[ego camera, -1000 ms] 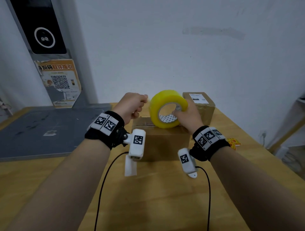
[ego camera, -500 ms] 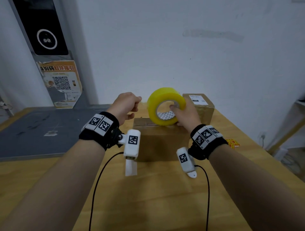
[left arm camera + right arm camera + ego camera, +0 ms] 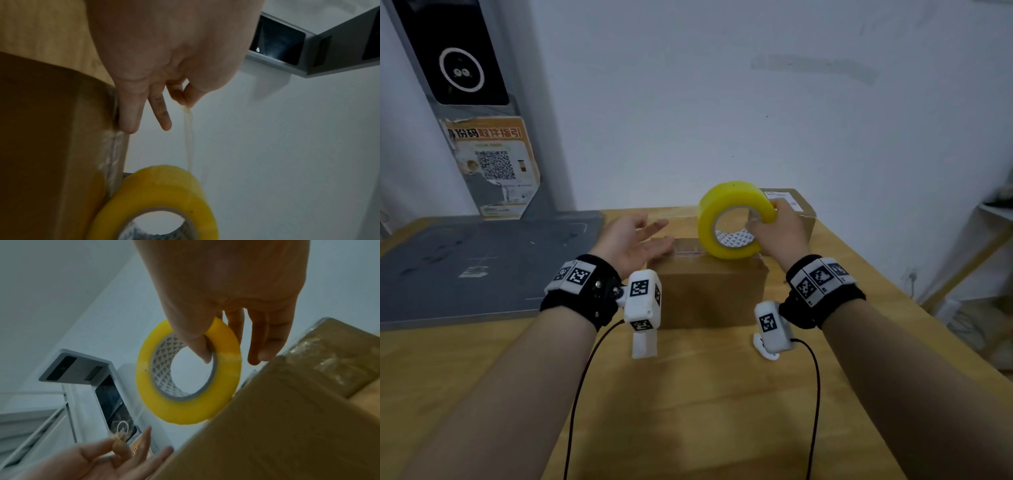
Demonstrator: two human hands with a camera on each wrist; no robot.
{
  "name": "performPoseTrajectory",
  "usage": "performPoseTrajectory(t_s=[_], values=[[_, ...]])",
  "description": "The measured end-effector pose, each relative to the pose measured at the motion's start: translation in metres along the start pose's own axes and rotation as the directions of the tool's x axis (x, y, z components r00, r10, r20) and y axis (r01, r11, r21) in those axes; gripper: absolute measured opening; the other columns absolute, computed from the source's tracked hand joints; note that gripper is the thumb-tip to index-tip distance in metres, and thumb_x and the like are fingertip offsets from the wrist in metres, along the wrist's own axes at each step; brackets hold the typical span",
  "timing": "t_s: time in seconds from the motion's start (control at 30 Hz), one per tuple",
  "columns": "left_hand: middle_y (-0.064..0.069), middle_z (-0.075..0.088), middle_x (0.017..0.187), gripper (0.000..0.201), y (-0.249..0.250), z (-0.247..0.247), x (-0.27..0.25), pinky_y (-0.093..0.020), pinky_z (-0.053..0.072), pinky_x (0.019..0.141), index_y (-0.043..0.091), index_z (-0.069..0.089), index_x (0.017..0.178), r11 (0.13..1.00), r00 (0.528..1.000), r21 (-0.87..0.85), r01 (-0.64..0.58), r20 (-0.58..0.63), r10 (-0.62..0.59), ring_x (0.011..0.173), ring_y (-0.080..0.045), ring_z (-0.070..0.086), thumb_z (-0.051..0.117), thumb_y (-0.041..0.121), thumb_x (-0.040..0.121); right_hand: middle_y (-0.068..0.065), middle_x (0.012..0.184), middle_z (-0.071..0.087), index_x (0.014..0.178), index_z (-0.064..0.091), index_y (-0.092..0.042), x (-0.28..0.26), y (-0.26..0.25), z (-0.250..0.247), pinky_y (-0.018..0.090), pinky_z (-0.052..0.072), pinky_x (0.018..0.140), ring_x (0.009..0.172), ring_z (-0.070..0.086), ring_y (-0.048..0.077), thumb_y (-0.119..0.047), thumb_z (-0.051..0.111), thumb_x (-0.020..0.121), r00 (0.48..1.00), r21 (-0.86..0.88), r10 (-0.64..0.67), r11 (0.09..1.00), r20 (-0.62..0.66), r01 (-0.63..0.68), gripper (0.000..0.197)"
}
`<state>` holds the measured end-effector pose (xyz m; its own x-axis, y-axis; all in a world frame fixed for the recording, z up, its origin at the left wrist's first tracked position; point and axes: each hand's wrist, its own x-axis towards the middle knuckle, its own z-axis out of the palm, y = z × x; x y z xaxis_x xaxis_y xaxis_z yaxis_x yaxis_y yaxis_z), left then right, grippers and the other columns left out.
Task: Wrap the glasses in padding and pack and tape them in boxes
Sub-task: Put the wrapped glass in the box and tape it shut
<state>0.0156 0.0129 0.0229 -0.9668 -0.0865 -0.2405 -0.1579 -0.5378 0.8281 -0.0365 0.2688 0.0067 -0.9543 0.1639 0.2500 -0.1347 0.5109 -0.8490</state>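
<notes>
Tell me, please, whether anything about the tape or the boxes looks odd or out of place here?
Yes: the tape strand pulled from the yellow roll has bunched into a thin string instead of a flat strip. The left hand pinches its end; the right hand holds the roll on the near box.

Two cardboard boxes on the tabletop (image 3: 705, 394): a near box (image 3: 709, 294) and a far box (image 3: 791, 205) (that one has a white label). One yellow tape roll (image 3: 726, 219). Two hands, left hand (image 3: 630, 240) and right hand (image 3: 780, 229). One grey mat (image 3: 465, 267).
</notes>
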Motion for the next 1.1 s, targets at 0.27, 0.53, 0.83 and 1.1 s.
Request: performPoseTrajectory(t_s=[0.27, 0.53, 0.83, 1.1], values=[[-0.019, 0.063, 0.113, 0.013, -0.012, -0.013, 0.009, -0.044, 0.062, 0.077, 0.001, 0.049, 0.104, 0.999, 0.999, -0.046, 0.008, -0.050, -0.010, 0.099, -0.040, 0.070, 0.037, 0.006, 0.109, 0.006, 0.118, 0.064, 0.138, 0.050, -0.016, -0.006, -0.003, 0.009, 0.044, 0.054, 0.086, 0.105, 0.064, 0.032, -0.051, 0.060, 0.099, 1.000, -0.152, 0.006, 0.988, 0.016, -0.003, 0.054], [-0.018, 0.058, 0.112, 0.012, -0.012, -0.013, 0.009, -0.037, 0.064, 0.077, 0.000, 0.051, 0.103, 0.989, 0.997, 0.136, -0.054, -0.046, 0.061, 0.099, -0.034, 0.073, 0.040, 0.000, 0.108, 0.005, 0.115, 0.069, 0.138, 0.048, -0.026, -0.011, 0.000, 0.007, 0.049, 0.055, 0.083, 0.101, 0.066, 0.034, -0.046, 0.058, 0.100, 0.995, -0.142, -0.057, 0.989, -0.086, 0.044, 0.045], [-0.011, 0.064, 0.093, 0.017, -0.008, -0.032, 0.017, -0.029, 0.061, 0.064, 0.009, 0.048, 0.090, 0.860, 0.975, 0.472, -0.196, 0.003, 0.221, 0.078, -0.021, 0.070, 0.050, 0.004, 0.106, 0.002, 0.109, 0.068, 0.122, 0.063, -0.019, -0.016, 0.003, 0.018, 0.038, 0.050, 0.089, 0.106, 0.062, 0.029, -0.039, 0.070, 0.094, 0.997, -0.045, 0.069, 0.996, -0.040, -0.071, 0.035], [-0.004, 0.067, 0.089, 0.027, 0.018, -0.067, 0.020, -0.034, 0.056, 0.069, 0.019, 0.047, 0.080, 0.780, 0.956, 0.587, -0.217, -0.033, 0.291, 0.077, -0.018, 0.066, 0.056, 0.012, 0.105, 0.005, 0.104, 0.068, 0.137, 0.052, -0.026, -0.016, -0.009, -0.004, 0.052, 0.061, 0.081, 0.093, 0.067, 0.035, -0.030, 0.057, 0.089, 0.998, -0.160, -0.032, 0.987, -0.062, 0.022, 0.048]])
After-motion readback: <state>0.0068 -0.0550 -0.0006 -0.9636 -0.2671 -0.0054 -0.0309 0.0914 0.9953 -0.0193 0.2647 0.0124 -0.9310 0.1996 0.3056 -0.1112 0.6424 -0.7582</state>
